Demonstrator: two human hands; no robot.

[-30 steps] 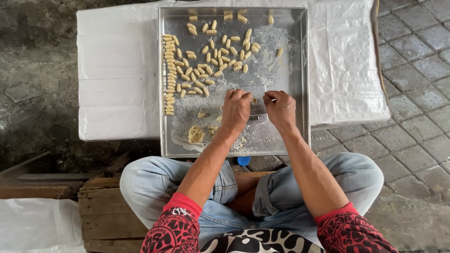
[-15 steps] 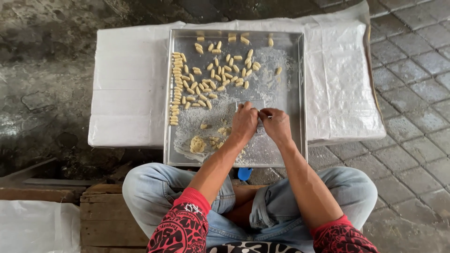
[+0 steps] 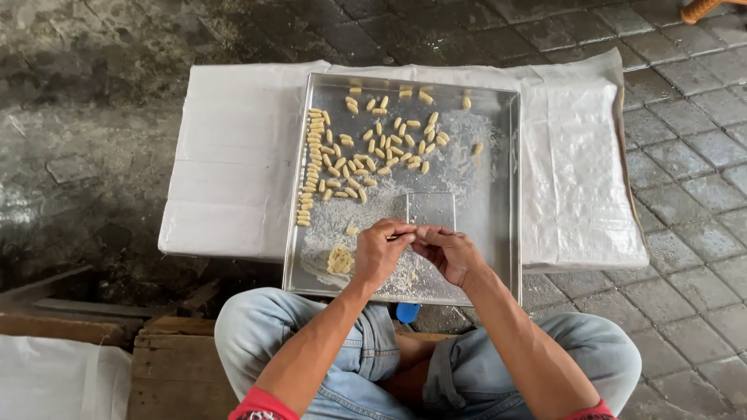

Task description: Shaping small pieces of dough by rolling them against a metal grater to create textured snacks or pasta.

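Observation:
A floured metal tray [image 3: 498, 194] rests on a low white-covered table [image 3: 226, 171]. Several small rolled dough pieces [image 3: 373, 152] lie across its far half, some lined up in a column along the left side. A lump of raw dough [image 3: 339, 260] sits at the near left. My left hand [image 3: 380, 253] and my right hand [image 3: 449, 253] meet above the tray's near edge, fingertips pinching a thin strip of dough [image 3: 406, 232] between them. A small square metal scraper [image 3: 431, 209] lies flat just beyond my hands.
I sit cross-legged in jeans, knees at the table's near edge. A wooden crate [image 3: 175, 373] and white sheet [image 3: 54, 385] are at my left. A blue cap [image 3: 407, 313] lies under the tray's edge. Paving stones surround the table.
My hands have drawn back toward me from the tray's middle and come together, now pinching a dough strip. The view has shifted so the tray sits lower.

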